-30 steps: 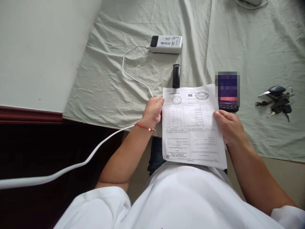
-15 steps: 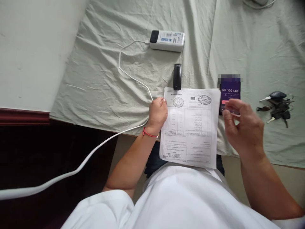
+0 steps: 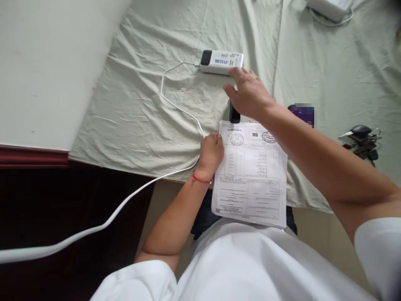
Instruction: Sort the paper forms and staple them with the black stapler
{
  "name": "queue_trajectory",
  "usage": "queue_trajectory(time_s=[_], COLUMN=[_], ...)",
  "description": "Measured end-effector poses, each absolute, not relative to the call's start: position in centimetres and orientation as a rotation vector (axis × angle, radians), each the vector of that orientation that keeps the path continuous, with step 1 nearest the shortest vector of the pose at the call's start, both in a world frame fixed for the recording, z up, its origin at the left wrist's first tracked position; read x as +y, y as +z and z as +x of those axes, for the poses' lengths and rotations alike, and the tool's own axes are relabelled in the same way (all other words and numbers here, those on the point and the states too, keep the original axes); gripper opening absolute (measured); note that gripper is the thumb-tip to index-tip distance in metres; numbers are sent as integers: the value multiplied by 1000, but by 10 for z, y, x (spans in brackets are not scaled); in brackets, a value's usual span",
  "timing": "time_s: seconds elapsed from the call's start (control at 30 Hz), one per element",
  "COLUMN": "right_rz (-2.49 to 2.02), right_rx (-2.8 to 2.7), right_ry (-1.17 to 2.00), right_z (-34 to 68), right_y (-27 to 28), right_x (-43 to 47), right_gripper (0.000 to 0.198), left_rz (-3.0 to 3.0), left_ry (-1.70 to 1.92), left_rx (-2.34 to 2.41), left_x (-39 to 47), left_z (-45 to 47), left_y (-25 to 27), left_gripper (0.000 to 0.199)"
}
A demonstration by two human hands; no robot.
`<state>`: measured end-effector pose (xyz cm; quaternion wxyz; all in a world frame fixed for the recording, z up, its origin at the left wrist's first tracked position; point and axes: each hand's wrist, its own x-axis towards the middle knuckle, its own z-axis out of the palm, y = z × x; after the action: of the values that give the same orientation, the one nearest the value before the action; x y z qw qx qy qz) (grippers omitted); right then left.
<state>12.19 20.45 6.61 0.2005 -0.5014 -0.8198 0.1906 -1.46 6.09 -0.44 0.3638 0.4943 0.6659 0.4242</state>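
A pale green cloth (image 3: 140,104) spans the upper frame. At centre, printed papers (image 3: 250,184) overlap its lower edge; my left hand (image 3: 212,154) grips their left edge. My right hand (image 3: 250,93), upper centre, is spread, thumb apart, fingertips at a white power bank (image 3: 216,62); I cannot tell if they touch. Right of centre: a phone (image 3: 302,116), then keys (image 3: 363,140). A black object (image 3: 234,116) shows below my right hand, at the papers' top edge.

One head-worn camera looks forward and steeply down from above the near side of the papers (image 3: 246,177), at close range; its view takes in the white shirt (image 3: 241,267) just this side of them and the desk (image 3: 131,98) beyond them.
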Motion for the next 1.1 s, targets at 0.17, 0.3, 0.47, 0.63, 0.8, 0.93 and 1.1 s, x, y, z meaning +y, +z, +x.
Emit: queue_trajectory(time_s=[0.17, 0.3, 0.47, 0.63, 0.8, 0.93, 1.1], right_rz=[-1415, -1469, -1498, -1559, -1551, -1563, -1603], right_rx=[-2369, -2386, -2379, -2384, -2430, -2400, -2437], right_ry=[605, 603, 539, 503, 481, 512, 513], right_z=[92, 82, 82, 82, 83, 84, 83], right_y=[36, 24, 24, 25, 23, 28, 37], right_x=[228, 225, 211, 205, 207, 205, 202], right_gripper=[46, 45, 44, 46, 48, 43, 34], left_rz=[1263, 1259, 1236, 1238, 1288, 1333, 1392], left_ry=[1011, 957, 1067, 1007, 952, 963, 994], left_rx=[1750, 1785, 1650, 1663, 1748, 1805, 1824], left_x=[60, 61, 60, 58, 56, 53, 52], left_z=[-13, -12, -16, -17, -13, -8, -6], left_y=[0, 5, 3, 7, 15, 17, 14], left_gripper=[44, 44, 39, 39, 38, 35, 33])
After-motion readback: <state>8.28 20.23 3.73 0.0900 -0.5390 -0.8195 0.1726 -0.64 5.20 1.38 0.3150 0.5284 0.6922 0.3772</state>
